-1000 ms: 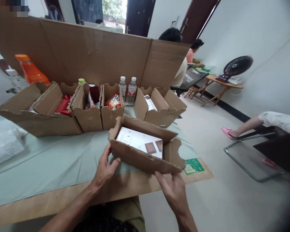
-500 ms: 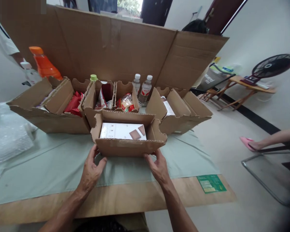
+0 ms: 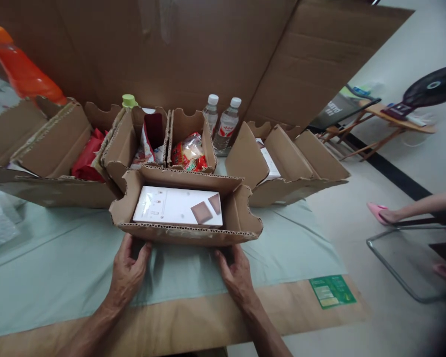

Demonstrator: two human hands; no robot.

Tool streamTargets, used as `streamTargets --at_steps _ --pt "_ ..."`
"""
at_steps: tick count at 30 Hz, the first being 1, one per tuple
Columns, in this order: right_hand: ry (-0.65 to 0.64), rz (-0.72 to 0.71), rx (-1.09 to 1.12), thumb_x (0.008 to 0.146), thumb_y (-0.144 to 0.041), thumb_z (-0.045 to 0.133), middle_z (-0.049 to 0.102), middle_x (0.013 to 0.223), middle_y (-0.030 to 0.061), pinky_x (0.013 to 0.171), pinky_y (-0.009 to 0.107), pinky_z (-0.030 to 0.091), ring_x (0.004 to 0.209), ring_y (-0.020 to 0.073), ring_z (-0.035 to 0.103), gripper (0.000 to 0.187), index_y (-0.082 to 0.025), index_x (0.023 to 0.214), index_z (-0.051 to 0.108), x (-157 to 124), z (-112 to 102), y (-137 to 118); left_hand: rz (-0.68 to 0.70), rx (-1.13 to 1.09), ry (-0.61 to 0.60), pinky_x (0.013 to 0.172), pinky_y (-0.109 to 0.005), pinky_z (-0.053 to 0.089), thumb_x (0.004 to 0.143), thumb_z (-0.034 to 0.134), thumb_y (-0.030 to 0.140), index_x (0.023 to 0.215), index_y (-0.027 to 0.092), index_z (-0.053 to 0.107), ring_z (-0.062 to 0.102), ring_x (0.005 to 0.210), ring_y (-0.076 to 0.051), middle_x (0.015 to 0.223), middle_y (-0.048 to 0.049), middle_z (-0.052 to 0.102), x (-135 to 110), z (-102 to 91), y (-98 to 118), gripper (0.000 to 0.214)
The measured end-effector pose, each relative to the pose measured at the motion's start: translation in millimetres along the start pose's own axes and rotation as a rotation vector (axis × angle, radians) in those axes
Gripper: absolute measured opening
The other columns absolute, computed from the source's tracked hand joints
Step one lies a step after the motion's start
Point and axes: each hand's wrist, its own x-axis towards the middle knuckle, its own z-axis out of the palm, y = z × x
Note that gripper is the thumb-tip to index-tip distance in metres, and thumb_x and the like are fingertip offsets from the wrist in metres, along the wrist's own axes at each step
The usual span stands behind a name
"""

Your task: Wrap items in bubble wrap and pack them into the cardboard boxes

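Note:
A small open cardboard box holds a white carton printed with brown squares, lying flat inside. My left hand grips the box's lower left front, with the thumb pointing up and the fingertips partly hidden by the cardboard. On the lower right front, my right hand does the same, its thumb near the bottom edge. Directly behind stand two narrow cardboard boxes, one with a red snack bag and the other with a red-and-white packet.
Larger divided cardboard boxes stand left, with a red packet, and right. Behind them are an orange bottle, clear bottles and a tall cardboard panel. A green card lies at the table's right front. Another person's foot shows at right.
The view has come closer and tipped downward. The small box appears larger and leans more toward me, showing more of the white carton's top. Both hands stay at its lower front.

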Motion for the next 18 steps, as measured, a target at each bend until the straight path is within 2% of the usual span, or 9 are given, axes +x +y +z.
streamTargets --at_steps 7,12,15,18 --pt "-0.01 0.023 -0.007 0.092 -0.039 0.057 0.076 0.1 0.0099 0.086 0.044 0.061 0.099 0.0302 0.073 0.031 -0.022 0.116 0.065 1 3 7 0.027 0.002 -0.009 0.096 -0.039 0.054 0.088 0.067 0.035 0.118 0.023 0.063 0.067 0.108 -0.024 0.112 -0.0068 0.071 2 3.5 -3 0.033" --pt "-0.058 0.024 0.021 0.091 -0.04 0.059 0.075 0.115 0.0137 0.092 0.047 0.059 0.106 0.0304 0.071 0.042 -0.019 0.127 0.062 11 2 5 0.04 0.074 -0.01 0.091 -0.036 0.056 0.086 0.063 0.031 0.119 0.02 0.062 0.066 0.1 -0.022 0.103 -0.0057 0.069 4 7.3 -1 0.034" --pt "-0.031 0.053 0.009 0.089 -0.046 0.061 0.073 0.123 0.0156 0.098 0.05 0.056 0.111 0.0318 0.07 0.049 -0.017 0.128 0.062 5 -3 3 0.069 0.113 -0.026 0.098 -0.04 0.056 0.083 0.062 0.027 0.136 0.017 0.057 0.066 0.115 -0.026 0.124 -0.0125 0.069 -2 -1.0 5 0.054" --pt "0.029 0.083 -0.064 0.09 -0.054 0.06 0.066 0.139 0.0158 0.104 0.055 0.052 0.125 0.0357 0.064 0.055 -0.02 0.132 0.064 -16 -10 0 0.139 0.198 -0.05 0.106 -0.046 0.054 0.085 0.06 0.024 0.148 0.018 0.051 0.06 0.131 -0.03 0.148 -0.0162 0.059 -12 -28.3 10 0.064"
